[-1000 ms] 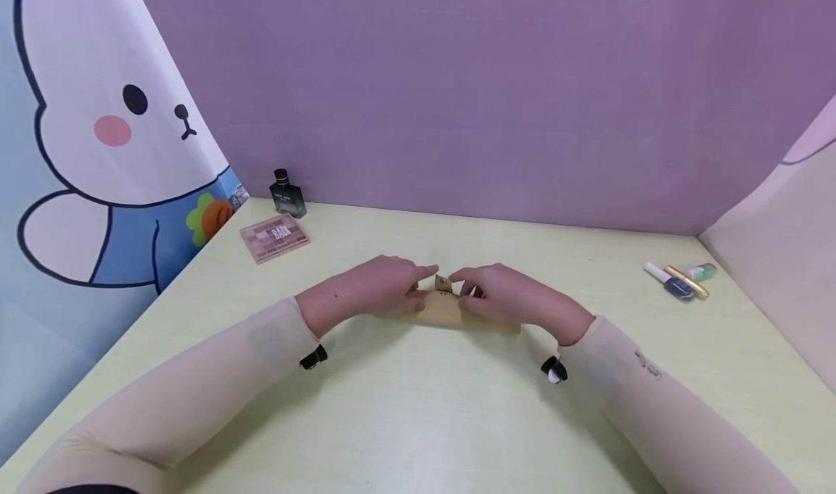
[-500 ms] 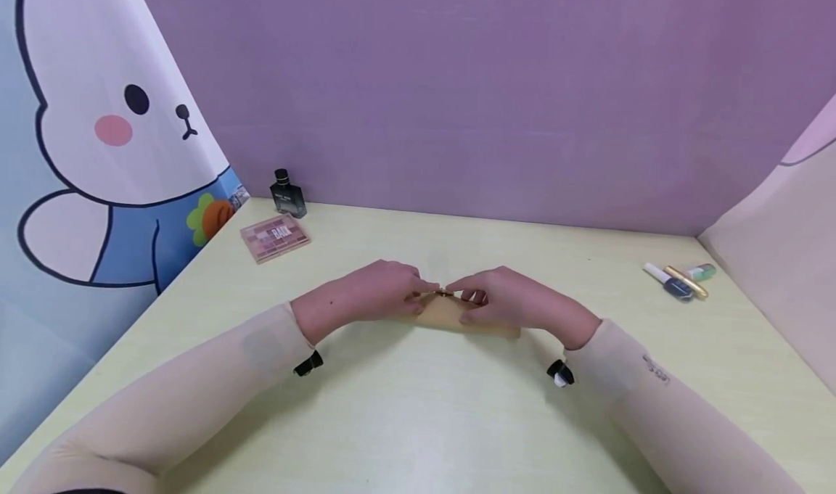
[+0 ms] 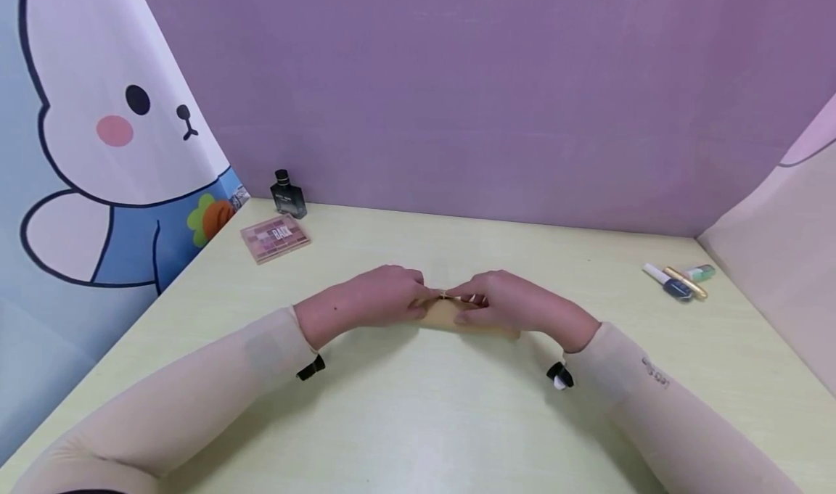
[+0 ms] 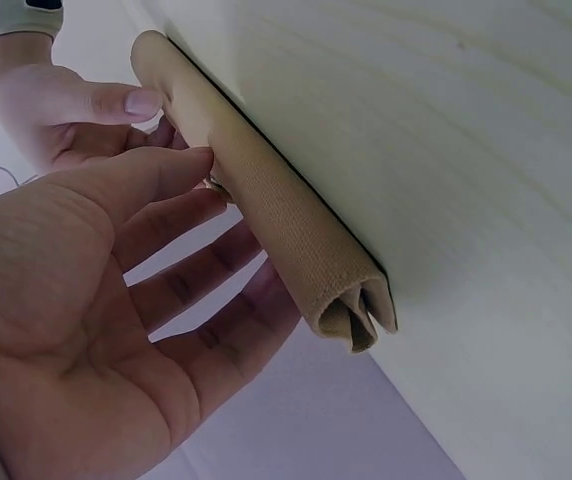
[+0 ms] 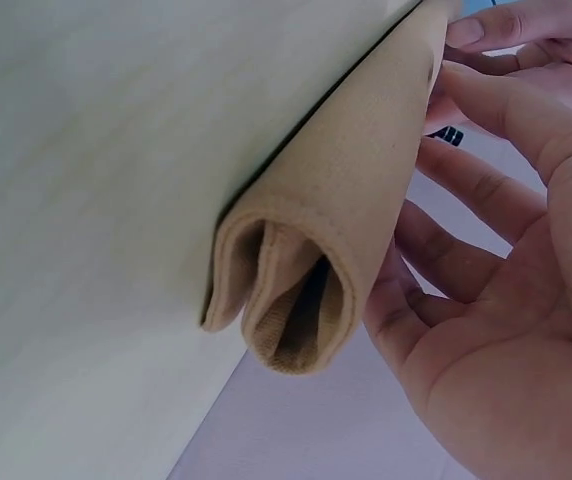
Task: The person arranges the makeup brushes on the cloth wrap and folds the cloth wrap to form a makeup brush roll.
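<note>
A tan pouch (image 3: 436,315), rolled into a tube, lies crosswise on the table between the two hands. Its layered, folded ends show in the left wrist view, where the tube (image 4: 291,215) slants down, and in the right wrist view. My left hand (image 3: 382,296) grips the roll left of centre, thumb on the near side and fingers along the far side. On the right half, my right hand (image 3: 509,302) holds it likewise. Both index fingertips meet at a small gold-coloured clasp (image 3: 444,295) at the top middle, mostly covered by them.
A pink makeup palette (image 3: 275,239) lies at the back left, with a dark perfume bottle (image 3: 288,195) upright behind it. At the right lie a white-capped dark bottle (image 3: 669,283), a gold tube (image 3: 686,281) and a green tube (image 3: 702,272). A purple backdrop (image 3: 490,102) borders the table's rear.
A small flap with the clasp stood up between the hands a second ago; now it is folded down under the index fingertips. Both hands have moved slightly nearer, index fingertips closer together.
</note>
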Available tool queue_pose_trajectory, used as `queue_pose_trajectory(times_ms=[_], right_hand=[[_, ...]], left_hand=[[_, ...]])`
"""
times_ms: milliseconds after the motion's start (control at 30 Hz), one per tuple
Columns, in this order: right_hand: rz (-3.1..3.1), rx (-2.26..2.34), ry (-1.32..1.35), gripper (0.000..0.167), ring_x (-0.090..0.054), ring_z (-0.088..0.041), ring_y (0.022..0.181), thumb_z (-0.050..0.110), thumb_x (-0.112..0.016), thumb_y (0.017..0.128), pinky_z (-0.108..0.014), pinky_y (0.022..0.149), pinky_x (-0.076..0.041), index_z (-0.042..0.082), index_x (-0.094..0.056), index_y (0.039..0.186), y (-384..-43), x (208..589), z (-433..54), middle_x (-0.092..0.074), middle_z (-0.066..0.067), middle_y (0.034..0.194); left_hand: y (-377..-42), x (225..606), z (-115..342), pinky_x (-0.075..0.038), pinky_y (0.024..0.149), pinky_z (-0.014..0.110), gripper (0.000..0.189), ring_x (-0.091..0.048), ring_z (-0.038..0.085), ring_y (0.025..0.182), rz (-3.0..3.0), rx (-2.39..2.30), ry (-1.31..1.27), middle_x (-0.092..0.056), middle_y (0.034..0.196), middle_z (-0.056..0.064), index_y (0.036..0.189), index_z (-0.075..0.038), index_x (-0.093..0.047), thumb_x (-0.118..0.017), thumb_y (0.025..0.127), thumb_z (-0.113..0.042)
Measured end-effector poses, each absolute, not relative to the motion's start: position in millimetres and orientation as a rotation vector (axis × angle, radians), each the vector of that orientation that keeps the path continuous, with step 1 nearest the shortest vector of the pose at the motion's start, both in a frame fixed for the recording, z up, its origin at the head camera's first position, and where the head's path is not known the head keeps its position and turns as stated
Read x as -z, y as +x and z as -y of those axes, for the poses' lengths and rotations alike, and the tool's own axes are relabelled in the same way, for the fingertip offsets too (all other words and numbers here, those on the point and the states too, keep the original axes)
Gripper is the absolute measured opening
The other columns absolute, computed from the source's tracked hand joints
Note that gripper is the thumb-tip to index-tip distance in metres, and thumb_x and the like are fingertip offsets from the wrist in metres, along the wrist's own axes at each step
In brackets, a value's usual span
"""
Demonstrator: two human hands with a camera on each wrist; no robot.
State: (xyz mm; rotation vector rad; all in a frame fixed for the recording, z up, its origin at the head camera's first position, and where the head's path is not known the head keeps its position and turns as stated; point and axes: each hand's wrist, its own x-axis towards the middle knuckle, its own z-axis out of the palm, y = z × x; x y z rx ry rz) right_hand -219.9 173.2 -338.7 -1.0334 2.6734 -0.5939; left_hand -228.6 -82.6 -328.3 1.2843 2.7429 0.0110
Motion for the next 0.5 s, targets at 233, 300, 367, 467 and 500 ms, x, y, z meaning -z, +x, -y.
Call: queue_pose_trajectory(times_ms=[233, 300, 367, 467, 500], right_hand=[[-2.713, 0.452, -1.082, 0.049, -0.049, -0.011, 0.082, 0.023, -0.075, 0.1, -0.026, 0.075, -0.043, 0.02, -0.066, 0.148, -218.3, 340.0, -169.7, -0.06, 0.004, 0.088], [-2.715, 0.452, -1.064, 0.051, -0.051, -0.011, 0.084, 0.024, -0.077, 0.099, -0.026, 0.076, -0.044, 0.02, -0.066, 0.148, -218.0, 340.5, -169.3, -0.062, 0.004, 0.091], [-2.717, 0.461, -1.05, 0.052, -0.052, -0.011, 0.085, 0.024, -0.079, 0.097, -0.026, 0.077, -0.046, 0.019, -0.067, 0.148, -218.1, 340.9, -169.1, -0.065, 0.003, 0.095], [-2.718, 0.481, -1.035, 0.052, -0.055, -0.011, 0.086, 0.023, -0.08, 0.097, -0.026, 0.078, -0.049, 0.017, -0.068, 0.147, -218.8, 341.1, -168.8, -0.069, 0.001, 0.1], [-2.719, 0.484, -1.031, 0.052, -0.055, -0.011, 0.086, 0.023, -0.08, 0.096, -0.026, 0.079, -0.049, 0.017, -0.068, 0.146, -219.1, 340.9, -168.8, -0.069, 0.0, 0.101]], left_hand=[[-226.7, 328.9, 80.4, -0.055, 0.084, 0.035, 0.04, -0.063, 0.021, 0.087, -2.742, 0.054, 1.273, -0.073, 0.109, 0.007, 0.148, -0.022, -0.066, -0.061, 0.109, -0.026], [-226.6, 328.8, 79.9, -0.054, 0.084, 0.035, 0.04, -0.061, 0.02, 0.086, -2.741, 0.059, 1.269, -0.072, 0.108, 0.006, 0.148, -0.023, -0.066, -0.062, 0.109, -0.027], [-226.7, 328.6, 79.3, -0.052, 0.082, 0.034, 0.04, -0.059, 0.019, 0.085, -2.74, 0.064, 1.27, -0.071, 0.108, 0.006, 0.149, -0.023, -0.066, -0.062, 0.109, -0.028], [-227.9, 328.7, 78.1, -0.051, 0.081, 0.034, 0.041, -0.056, 0.019, 0.084, -2.734, 0.072, 1.276, -0.07, 0.107, 0.005, 0.149, -0.023, -0.065, -0.063, 0.109, -0.028], [-228.5, 328.9, 77.7, -0.05, 0.082, 0.034, 0.041, -0.055, 0.019, 0.084, -2.733, 0.077, 1.277, -0.07, 0.107, 0.005, 0.15, -0.023, -0.065, -0.063, 0.109, -0.028]])
